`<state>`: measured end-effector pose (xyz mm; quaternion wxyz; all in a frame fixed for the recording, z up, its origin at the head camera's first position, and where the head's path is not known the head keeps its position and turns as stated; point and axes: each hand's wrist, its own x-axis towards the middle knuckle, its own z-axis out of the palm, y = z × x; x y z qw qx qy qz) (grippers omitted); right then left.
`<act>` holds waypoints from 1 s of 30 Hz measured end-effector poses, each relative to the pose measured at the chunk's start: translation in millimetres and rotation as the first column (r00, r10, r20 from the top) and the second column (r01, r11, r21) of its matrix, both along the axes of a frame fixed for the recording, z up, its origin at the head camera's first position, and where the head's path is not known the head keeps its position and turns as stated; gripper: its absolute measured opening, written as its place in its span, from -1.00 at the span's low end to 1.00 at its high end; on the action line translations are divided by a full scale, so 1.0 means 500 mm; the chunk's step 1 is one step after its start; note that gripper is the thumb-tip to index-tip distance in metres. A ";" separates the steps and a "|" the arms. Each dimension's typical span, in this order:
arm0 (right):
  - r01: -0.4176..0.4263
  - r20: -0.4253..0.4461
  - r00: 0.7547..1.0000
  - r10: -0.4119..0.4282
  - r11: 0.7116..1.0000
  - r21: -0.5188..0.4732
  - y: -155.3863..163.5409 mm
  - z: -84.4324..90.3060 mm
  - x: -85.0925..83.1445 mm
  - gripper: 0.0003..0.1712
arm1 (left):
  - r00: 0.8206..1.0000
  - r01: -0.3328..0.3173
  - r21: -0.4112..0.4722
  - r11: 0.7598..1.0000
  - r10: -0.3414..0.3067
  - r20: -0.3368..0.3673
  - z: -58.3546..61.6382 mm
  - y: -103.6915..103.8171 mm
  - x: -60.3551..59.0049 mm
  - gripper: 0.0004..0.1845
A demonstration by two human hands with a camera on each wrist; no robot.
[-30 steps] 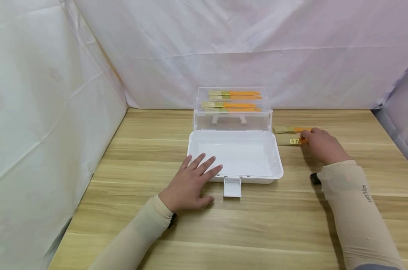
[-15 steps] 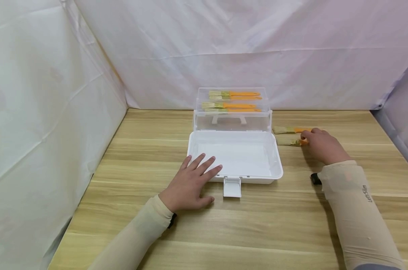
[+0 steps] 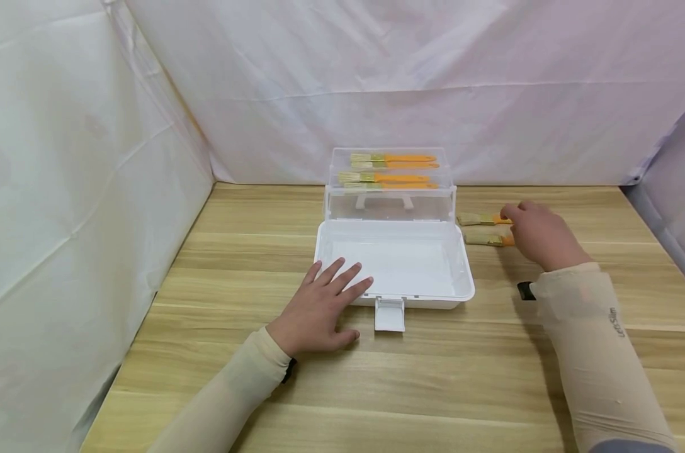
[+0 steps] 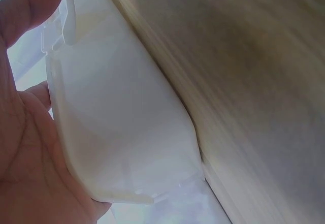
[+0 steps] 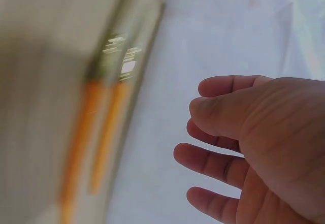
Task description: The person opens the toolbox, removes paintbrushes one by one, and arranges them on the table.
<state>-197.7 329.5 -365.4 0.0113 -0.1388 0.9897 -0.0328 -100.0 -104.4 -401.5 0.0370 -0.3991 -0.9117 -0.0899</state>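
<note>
A white plastic box (image 3: 433,302) stands with its lid raised and its front latch (image 3: 390,316) hanging down. My left hand (image 3: 317,311) rests with spread fingers over the box's front left rim; the left wrist view shows its palm against the box wall (image 4: 122,112). To the right of the box lie two flat paintbrushes with orange handles, a nearer brush (image 3: 492,240) and a farther brush (image 3: 481,219). Above their handles hovers my right hand (image 3: 546,239), which partly hides them. In the right wrist view its loosely bent fingers hold nothing, apart from the brush handles (image 5: 81,132).
Several more orange-handled paintbrushes (image 3: 405,178) lie in the clear upper part (image 3: 342,207) behind the box's base. White cloth (image 3: 274,113) hangs at the back and left of the wood-grain table (image 3: 410,390).
My right hand has let go of the nearer paintbrush and risen slightly toward the back. That brush now lies flat beside the other one. My left hand stays in place.
</note>
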 end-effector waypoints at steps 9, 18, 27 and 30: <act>-0.075 -0.136 0.988 0.074 0.997 0.001 -0.085 0.104 -0.016 -0.62 | 1.000 0.001 0.003 1.000 -0.001 0.006 0.001 -0.001 0.000 -0.09; -0.140 -0.111 0.982 0.151 0.985 0.098 -0.179 0.185 -0.040 -0.56 | 1.000 0.004 0.008 1.000 -0.004 -0.004 -0.001 -0.002 -0.001 -0.09; -0.290 -0.111 0.936 0.333 0.912 0.290 -0.247 0.184 -0.056 -0.54 | 1.000 0.013 0.019 1.000 -0.012 -0.010 0.001 -0.002 0.000 -0.10; -0.313 -0.117 0.922 0.369 0.890 0.332 -0.262 0.184 -0.061 -0.57 | 1.000 0.013 0.019 1.000 -0.013 -0.011 0.002 -0.002 0.001 -0.09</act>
